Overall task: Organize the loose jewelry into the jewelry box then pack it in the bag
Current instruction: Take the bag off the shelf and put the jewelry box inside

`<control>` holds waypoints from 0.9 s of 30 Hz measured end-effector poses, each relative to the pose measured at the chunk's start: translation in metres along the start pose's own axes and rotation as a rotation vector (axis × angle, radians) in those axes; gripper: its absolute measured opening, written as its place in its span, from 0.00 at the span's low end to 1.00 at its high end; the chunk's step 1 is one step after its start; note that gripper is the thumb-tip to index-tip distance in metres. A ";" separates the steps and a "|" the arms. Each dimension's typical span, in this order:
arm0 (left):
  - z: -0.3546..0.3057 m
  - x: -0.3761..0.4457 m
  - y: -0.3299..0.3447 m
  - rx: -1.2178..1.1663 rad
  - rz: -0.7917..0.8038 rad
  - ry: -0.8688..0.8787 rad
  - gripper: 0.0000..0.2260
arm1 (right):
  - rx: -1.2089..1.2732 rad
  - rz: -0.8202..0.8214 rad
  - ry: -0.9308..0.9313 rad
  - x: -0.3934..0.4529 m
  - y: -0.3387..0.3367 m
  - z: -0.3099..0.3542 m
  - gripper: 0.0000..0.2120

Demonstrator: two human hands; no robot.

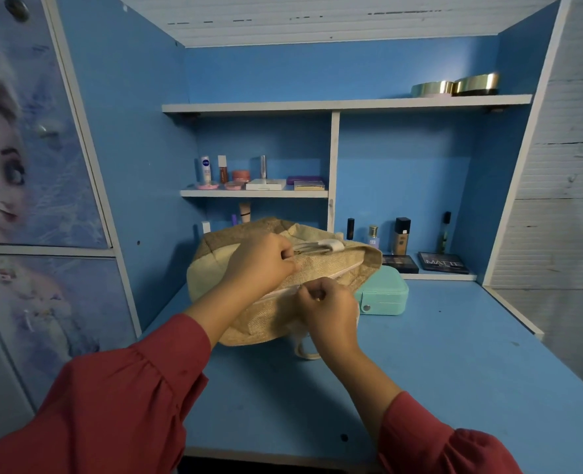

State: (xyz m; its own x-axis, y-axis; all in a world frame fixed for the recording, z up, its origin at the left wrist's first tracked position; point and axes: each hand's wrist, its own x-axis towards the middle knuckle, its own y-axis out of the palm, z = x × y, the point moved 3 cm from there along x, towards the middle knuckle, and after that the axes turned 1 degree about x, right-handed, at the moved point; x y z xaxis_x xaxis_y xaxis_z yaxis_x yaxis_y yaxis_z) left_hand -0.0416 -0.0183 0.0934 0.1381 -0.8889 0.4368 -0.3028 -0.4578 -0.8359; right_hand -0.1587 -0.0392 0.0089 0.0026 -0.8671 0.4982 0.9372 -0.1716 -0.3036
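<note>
A tan woven bag (338, 268) with cream straps lies on the blue desk (454, 354), its white zipper line running across the front. My left hand (259, 265) grips the bag's upper edge beside the zipper. My right hand (324, 302) pinches the zipper pull at the left part of the zipper. The mint green jewelry box (384, 295) sits closed with its snap fastened, on the desk just right of the bag and touching it. No loose jewelry shows.
Makeup bottles (401, 236) and dark palettes (442, 263) stand behind the box at the back right. A small shelf (254, 192) above the bag holds cosmetics. Gold tins (454, 86) rest on the top shelf. Cupboard doors (26, 165) close off the left.
</note>
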 end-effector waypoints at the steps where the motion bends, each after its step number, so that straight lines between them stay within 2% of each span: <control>1: -0.002 -0.001 0.001 0.005 0.005 0.000 0.07 | 0.023 0.009 0.002 0.000 0.002 0.003 0.05; 7: 0.003 0.011 -0.003 -0.072 0.001 -0.043 0.08 | 0.065 0.194 -0.188 -0.018 0.031 0.023 0.07; 10: 0.001 0.014 -0.007 -0.099 -0.010 -0.043 0.08 | 0.038 0.231 -0.280 -0.021 0.052 0.026 0.13; 13: -0.001 0.016 -0.011 -0.102 -0.019 -0.041 0.07 | 0.028 0.237 -0.403 -0.030 0.069 0.037 0.13; 16: 0.004 0.015 -0.016 -0.104 -0.037 -0.054 0.07 | 0.021 0.283 -0.435 -0.031 0.078 0.039 0.15; 18: 0.010 0.015 -0.021 -0.115 -0.056 -0.056 0.07 | -0.035 0.327 -0.467 -0.029 0.075 0.037 0.12; 20: 0.015 0.016 -0.027 -0.127 -0.064 -0.047 0.06 | -0.164 0.366 -0.475 -0.026 0.064 0.038 0.13; 22: 0.021 0.019 -0.033 -0.108 -0.058 -0.038 0.06 | -0.253 0.302 -0.471 -0.016 0.050 0.039 0.20; 24: 0.025 0.020 -0.038 -0.080 -0.038 -0.034 0.06 | -0.396 0.222 -0.443 0.006 0.040 0.038 0.21; 25: 0.026 0.020 -0.040 -0.077 -0.030 -0.028 0.06 | -0.504 0.247 -0.407 0.018 0.039 0.037 0.19; 27: 0.026 0.020 -0.043 -0.090 -0.025 -0.017 0.05 | -0.621 0.415 -0.286 0.042 0.047 0.031 0.16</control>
State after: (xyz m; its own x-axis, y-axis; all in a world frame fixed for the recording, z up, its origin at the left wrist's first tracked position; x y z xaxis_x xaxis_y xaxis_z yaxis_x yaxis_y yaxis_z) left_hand -0.0013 -0.0169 0.1292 0.1625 -0.8779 0.4505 -0.3823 -0.4769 -0.7915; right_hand -0.1041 -0.0687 0.0407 0.4766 -0.7782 0.4090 0.4751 -0.1635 -0.8646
